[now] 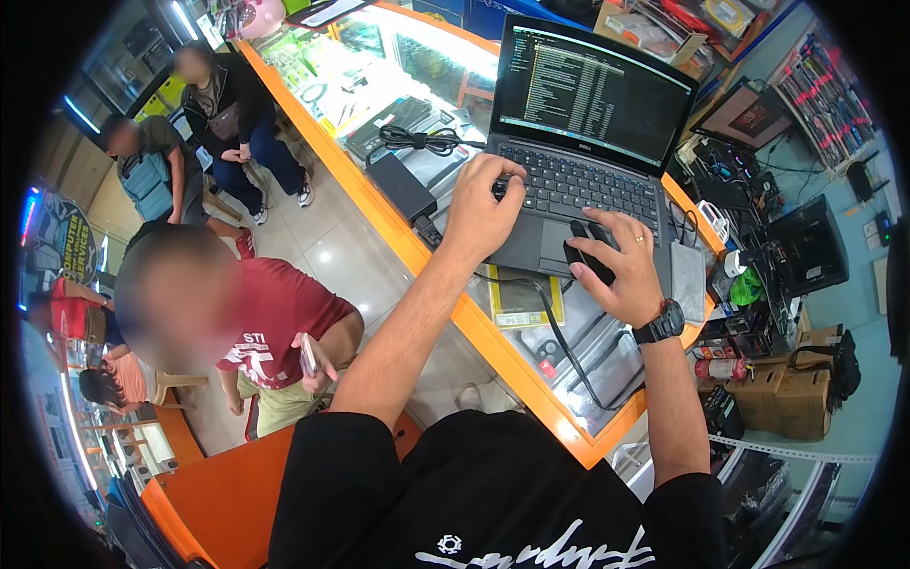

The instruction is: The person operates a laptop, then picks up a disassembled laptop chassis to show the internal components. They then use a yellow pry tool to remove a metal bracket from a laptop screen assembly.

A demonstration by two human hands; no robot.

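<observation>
Dark-grey hinged laptop [588, 133]: rigid, fragile, I judge; hold base edges. Left fingers [498, 167] spread; right fingers [614, 222] clasp black oval mouse [576, 253].

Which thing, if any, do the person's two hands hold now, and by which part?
The right hand holds a black mouse from above, over its top; the left hand, at the laptop keyboard, holds nothing.

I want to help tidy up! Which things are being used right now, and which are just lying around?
Being used: laptop, under the left hand; black mouse, under the right hand.
Probably just lying around: cardboard boxes, black bag, red fire extinguisher.
</observation>
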